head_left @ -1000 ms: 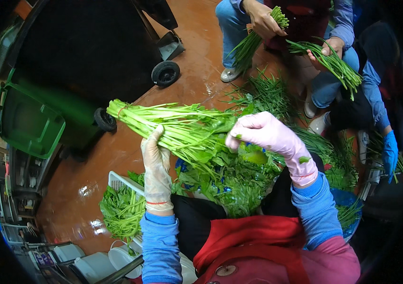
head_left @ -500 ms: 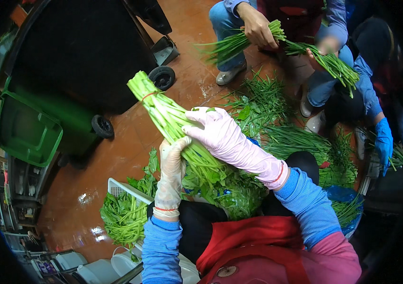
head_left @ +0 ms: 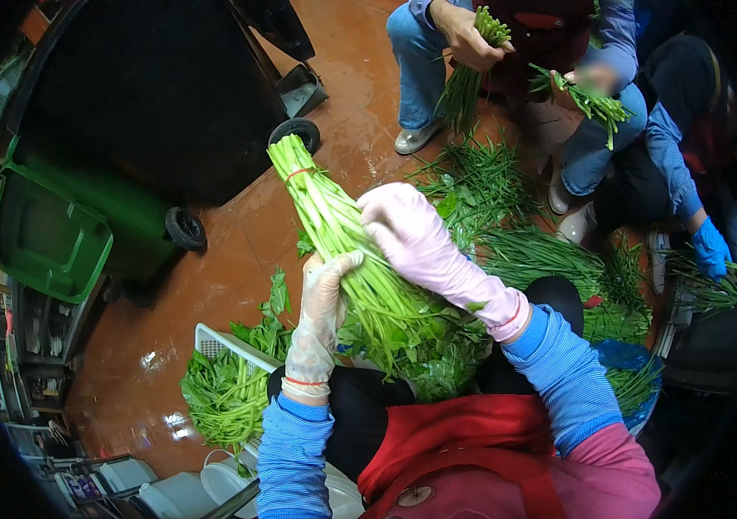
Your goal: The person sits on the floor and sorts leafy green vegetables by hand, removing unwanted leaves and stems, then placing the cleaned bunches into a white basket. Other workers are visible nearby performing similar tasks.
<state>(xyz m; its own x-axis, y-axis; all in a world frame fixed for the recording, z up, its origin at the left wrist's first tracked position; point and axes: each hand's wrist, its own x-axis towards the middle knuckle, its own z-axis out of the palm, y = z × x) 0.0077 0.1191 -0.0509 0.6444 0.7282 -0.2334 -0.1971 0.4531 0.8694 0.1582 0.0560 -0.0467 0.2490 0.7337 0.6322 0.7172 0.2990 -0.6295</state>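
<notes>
Both hands wear thin, pale, see-through gloves, the left hand (head_left: 323, 298) and the right hand (head_left: 411, 232) alike. Blue ribbed sleeves run up the forearms, under a pink top and a red apron.

Bundle (head_left: 342, 233) at centre, stem ends pointing away from the person, between left hand (head_left: 325, 298) on its left and right hand (head_left: 411, 233) on its right. Basket (head_left: 212, 342) of greens lies lower left. Bin (head_left: 44, 238) stands far left, on the floor (head_left: 238, 251). Loose greens (head_left: 507, 216) lie right of the bundle. Beyond them sits a co-worker (head_left: 463, 39).
</notes>
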